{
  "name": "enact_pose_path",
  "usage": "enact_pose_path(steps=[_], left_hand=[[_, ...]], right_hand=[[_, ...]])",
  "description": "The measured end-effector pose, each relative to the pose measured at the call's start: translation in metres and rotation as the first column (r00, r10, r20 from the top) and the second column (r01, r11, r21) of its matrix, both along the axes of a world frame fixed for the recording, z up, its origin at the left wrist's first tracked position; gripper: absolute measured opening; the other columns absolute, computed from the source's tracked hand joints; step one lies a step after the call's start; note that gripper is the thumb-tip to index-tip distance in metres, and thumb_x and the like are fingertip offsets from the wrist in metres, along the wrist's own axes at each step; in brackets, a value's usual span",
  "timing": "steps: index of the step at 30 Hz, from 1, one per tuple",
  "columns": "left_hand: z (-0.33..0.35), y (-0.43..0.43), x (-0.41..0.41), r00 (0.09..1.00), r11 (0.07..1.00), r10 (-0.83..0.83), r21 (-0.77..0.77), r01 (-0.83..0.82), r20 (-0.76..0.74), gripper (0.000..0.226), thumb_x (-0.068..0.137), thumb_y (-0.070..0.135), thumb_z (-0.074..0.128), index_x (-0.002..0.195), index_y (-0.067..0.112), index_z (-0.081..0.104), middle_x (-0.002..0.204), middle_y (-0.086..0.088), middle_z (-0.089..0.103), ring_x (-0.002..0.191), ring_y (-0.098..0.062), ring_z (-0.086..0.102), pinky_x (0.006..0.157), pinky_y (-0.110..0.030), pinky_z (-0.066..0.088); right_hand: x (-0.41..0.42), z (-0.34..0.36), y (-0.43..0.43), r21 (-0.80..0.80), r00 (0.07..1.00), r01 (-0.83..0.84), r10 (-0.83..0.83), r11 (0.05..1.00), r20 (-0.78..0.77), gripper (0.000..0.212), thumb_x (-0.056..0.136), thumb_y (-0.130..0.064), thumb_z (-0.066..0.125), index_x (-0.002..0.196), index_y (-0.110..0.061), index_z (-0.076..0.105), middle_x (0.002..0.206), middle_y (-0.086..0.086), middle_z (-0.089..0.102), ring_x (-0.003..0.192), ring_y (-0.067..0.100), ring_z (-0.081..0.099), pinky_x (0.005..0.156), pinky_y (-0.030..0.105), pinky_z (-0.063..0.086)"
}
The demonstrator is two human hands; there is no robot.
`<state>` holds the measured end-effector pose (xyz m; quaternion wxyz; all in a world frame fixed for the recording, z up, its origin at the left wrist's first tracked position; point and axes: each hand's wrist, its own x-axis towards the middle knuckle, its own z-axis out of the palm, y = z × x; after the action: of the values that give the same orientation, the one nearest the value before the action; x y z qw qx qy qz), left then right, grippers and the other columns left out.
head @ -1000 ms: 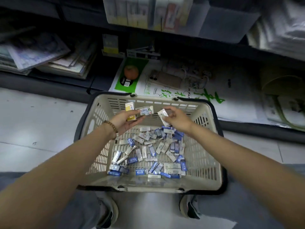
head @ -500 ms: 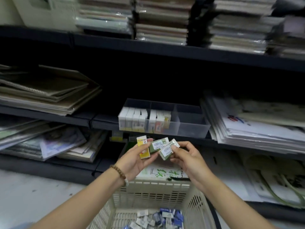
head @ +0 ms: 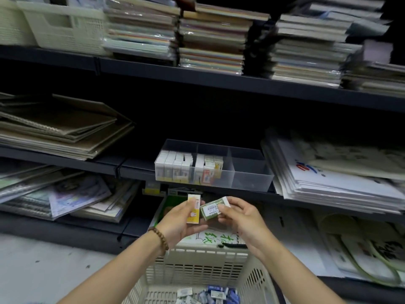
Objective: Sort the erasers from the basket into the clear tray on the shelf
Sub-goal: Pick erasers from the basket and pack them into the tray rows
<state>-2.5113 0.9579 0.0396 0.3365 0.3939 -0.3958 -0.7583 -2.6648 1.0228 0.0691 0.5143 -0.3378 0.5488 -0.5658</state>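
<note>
My left hand holds a yellow-and-white eraser upright. Beside it, my right hand grips a green eraser with a white label. Both hands hover above the cream basket, below the clear tray on the middle shelf. The tray has three compartments: the left one is full of upright boxed erasers, the middle one is partly filled, and the right one holds nothing. Several small blue-and-white erasers lie in the basket's bottom.
Stacks of paper pads and cream bins fill the top shelf. Brown sketchbooks lie left of the tray, white paper stacks right of it. Magazines sit on the lowest shelf. Grey floor is at the left.
My hands rose from the basket toward the shelf and my view tilted up. The two green erasers, held apart half a second ago, now sit together in my right hand's grip.
</note>
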Motion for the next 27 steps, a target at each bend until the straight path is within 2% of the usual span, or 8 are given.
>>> enact_pose_path(steps=[4, 6, 9, 13, 16, 18, 23, 27], left_hand=[[0.000, -0.015, 0.008, 0.976, 0.997, 0.016, -0.072, 0.000, 0.217, 0.025, 0.101, 0.030, 0.033, 0.108, 0.012, 0.048, 0.065, 0.003, 0.071, 0.060, -0.014, 0.064, 0.048, -0.024, 0.051], [-0.001, -0.020, 0.010, 0.980, 0.999, -0.007, -0.032, 0.014, 0.197, 0.026, 0.100, 0.033, 0.035, 0.106, 0.010, 0.046, 0.058, 0.003, 0.069, 0.056, -0.015, 0.058, 0.045, -0.024, 0.047], [-0.002, -0.017, 0.006, 0.975, 0.985, -0.172, 0.011, 0.172, 0.141, 0.050, 0.093, 0.051, 0.033, 0.099, 0.008, 0.059, 0.069, -0.004, 0.068, 0.056, -0.014, 0.057, 0.050, -0.024, 0.046], [-0.001, -0.004, 0.000, 0.926, 0.935, -0.306, -0.113, 0.336, 0.220, 0.062, 0.075, 0.068, 0.036, 0.100, 0.017, 0.062, 0.079, 0.000, 0.062, 0.070, -0.011, 0.054, 0.060, -0.022, 0.046], [-0.001, 0.002, 0.002, 0.906, 0.894, -0.352, -0.201, 0.400, 0.237, 0.057, 0.073, 0.056, 0.052, 0.113, 0.016, 0.050, 0.100, -0.003, 0.061, 0.085, -0.011, 0.060, 0.073, -0.022, 0.051], [-0.002, 0.003, 0.005, 0.906, 0.885, -0.388, -0.207, 0.417, 0.167, 0.050, 0.075, 0.040, 0.061, 0.113, 0.013, 0.045, 0.105, -0.004, 0.061, 0.085, -0.013, 0.065, 0.075, -0.023, 0.053], [-0.004, -0.001, 0.004, 0.932, 0.892, -0.325, -0.274, 0.359, 0.162, 0.033, 0.085, 0.020, 0.062, 0.113, 0.009, 0.046, 0.085, 0.000, 0.054, 0.062, -0.001, 0.053, 0.064, -0.019, 0.046], [0.005, -0.010, 0.002, 0.923, 0.868, -0.262, -0.349, 0.353, 0.281, 0.053, 0.073, 0.041, 0.072, 0.109, 0.016, 0.043, 0.078, 0.004, 0.056, 0.061, -0.002, 0.052, 0.063, -0.020, 0.044]], right_hand=[[-0.011, 0.017, 0.003, -0.023, 0.980, -0.165, 0.161, 0.986, -0.120, 0.030, 0.079, -0.007, 0.072, 0.107, -0.010, 0.063, 0.095, 0.010, 0.074, 0.075, 0.012, 0.069, 0.063, 0.018, 0.054], [-0.012, 0.019, 0.004, -0.024, 0.966, -0.222, 0.217, 0.975, -0.142, 0.031, 0.078, -0.006, 0.072, 0.107, -0.009, 0.063, 0.096, 0.010, 0.073, 0.077, 0.013, 0.069, 0.063, 0.018, 0.053], [-0.008, 0.015, 0.002, -0.008, 0.959, -0.234, 0.229, 0.972, -0.169, 0.030, 0.078, -0.002, 0.071, 0.107, -0.006, 0.063, 0.099, 0.015, 0.070, 0.077, 0.012, 0.068, 0.063, 0.019, 0.054], [-0.005, 0.007, 0.000, 0.009, 0.957, -0.227, 0.225, 0.974, -0.185, 0.031, 0.080, -0.002, 0.069, 0.110, -0.001, 0.062, 0.102, 0.018, 0.069, 0.078, 0.012, 0.067, 0.065, 0.018, 0.054], [-0.004, 0.005, 0.000, -0.018, 0.965, -0.212, 0.207, 0.977, -0.159, 0.029, 0.081, -0.003, 0.069, 0.109, -0.002, 0.063, 0.099, 0.013, 0.069, 0.076, 0.010, 0.067, 0.065, 0.018, 0.054], [-0.005, 0.004, 0.000, -0.037, 0.968, -0.198, 0.190, 0.979, -0.165, 0.029, 0.080, -0.003, 0.069, 0.109, -0.003, 0.064, 0.098, 0.010, 0.069, 0.076, 0.009, 0.068, 0.065, 0.018, 0.054], [-0.003, 0.001, 0.001, -0.061, 0.983, -0.136, 0.127, 0.989, -0.129, 0.033, 0.081, -0.002, 0.069, 0.112, 0.000, 0.058, 0.106, 0.010, 0.065, 0.078, 0.007, 0.069, 0.066, 0.017, 0.054], [-0.006, 0.005, -0.004, -0.059, 0.984, -0.177, 0.175, 0.982, -0.046, 0.035, 0.085, -0.011, 0.065, 0.120, -0.008, 0.059, 0.115, 0.011, 0.067, 0.099, 0.018, 0.067, 0.077, 0.020, 0.055]])
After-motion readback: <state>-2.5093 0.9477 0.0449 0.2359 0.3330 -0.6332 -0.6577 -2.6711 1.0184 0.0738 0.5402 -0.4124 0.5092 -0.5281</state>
